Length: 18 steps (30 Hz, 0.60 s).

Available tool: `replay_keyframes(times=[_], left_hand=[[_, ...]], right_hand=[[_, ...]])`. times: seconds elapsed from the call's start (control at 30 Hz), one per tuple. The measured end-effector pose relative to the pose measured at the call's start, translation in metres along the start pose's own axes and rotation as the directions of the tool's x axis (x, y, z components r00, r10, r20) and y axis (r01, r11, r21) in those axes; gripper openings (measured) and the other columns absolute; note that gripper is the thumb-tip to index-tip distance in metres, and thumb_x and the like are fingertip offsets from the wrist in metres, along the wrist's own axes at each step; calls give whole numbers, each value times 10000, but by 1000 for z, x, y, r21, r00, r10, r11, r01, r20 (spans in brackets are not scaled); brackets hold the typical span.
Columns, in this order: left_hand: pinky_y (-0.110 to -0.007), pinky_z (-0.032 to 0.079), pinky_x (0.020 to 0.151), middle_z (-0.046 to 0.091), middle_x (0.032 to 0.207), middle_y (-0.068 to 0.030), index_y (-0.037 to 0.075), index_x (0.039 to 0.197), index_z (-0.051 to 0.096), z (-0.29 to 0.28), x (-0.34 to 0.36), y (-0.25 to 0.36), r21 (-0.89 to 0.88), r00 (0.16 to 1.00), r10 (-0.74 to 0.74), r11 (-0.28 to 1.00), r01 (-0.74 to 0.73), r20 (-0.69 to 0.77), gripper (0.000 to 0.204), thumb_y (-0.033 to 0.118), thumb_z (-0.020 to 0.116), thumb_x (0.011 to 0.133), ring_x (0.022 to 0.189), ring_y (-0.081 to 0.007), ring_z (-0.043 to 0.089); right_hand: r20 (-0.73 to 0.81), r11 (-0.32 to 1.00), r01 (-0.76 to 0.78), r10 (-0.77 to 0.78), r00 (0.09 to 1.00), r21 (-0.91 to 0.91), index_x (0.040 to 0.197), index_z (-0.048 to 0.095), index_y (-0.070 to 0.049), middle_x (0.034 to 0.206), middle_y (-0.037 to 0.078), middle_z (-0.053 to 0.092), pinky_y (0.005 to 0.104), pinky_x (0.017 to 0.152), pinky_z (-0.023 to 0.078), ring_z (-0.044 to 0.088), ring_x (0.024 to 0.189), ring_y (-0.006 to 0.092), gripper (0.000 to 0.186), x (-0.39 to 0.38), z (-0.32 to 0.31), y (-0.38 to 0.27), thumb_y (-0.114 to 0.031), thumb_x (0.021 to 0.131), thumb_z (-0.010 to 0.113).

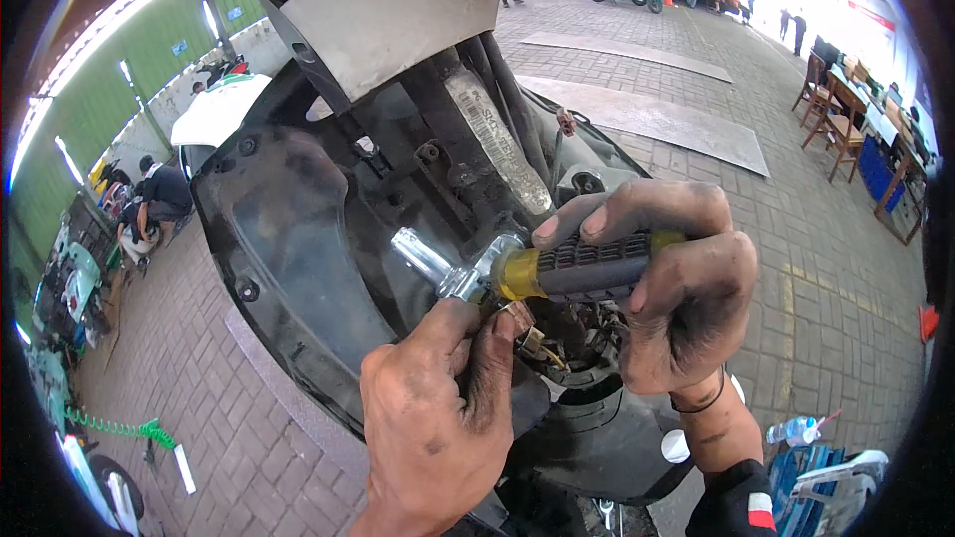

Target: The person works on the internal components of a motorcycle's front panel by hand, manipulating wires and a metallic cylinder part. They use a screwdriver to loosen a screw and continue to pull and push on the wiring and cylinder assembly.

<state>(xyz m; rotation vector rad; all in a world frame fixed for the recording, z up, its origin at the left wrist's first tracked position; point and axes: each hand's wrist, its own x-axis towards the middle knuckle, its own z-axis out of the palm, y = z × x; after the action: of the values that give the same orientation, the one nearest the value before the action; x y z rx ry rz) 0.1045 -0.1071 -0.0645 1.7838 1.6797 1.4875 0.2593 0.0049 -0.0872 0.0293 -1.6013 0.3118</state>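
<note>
right hand holds textured black grip

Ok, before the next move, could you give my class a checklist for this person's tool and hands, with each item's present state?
1. Right hand wrapped around the ratchet handle: ok.
2. Left hand gripping the socket end: cannot tell; its fingertips are at the base, but their hold is partly hidden.
3. Socket seated on a fastener: not ok; its far end points up and left with no fastener visible at it.
4. Ratchet direction setting: cannot tell; no selector is readable.
5. Bottle away from the scooter: ok, it is off to the right.
</note>
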Motion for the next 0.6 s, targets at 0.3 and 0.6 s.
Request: replay_keyframes(times=[0.3, 0.6], left_hand=[[-260, 458, 563, 665, 750, -59, -98, 935, 674, 1, -1, 2, -39, 997, -71, 997, 71, -8, 200, 67, 712, 1040, 648, -69, 598], [-273, 441, 547, 628, 694, -78, -86, 921, 664, 8, -5, 8, 72, 996, -25, 997, 31, -81, 211, 83, 726, 1032, 617, -74, 578]], right_hand=[[257, 994, -3, 32, 966, -111, 1081, 408, -72, 1177, 237, 554, 501, 837, 682, 743, 1046, 416, 250, 12, -18, -5, -224, 1098, 606], [201, 989, -62, 88, 976, -133, 1084, 431, -47, 1161, 251, 567, 487, 842, 676, 746, 1040, 378, 221, 16, -25, -11, -228, 1118, 553]])
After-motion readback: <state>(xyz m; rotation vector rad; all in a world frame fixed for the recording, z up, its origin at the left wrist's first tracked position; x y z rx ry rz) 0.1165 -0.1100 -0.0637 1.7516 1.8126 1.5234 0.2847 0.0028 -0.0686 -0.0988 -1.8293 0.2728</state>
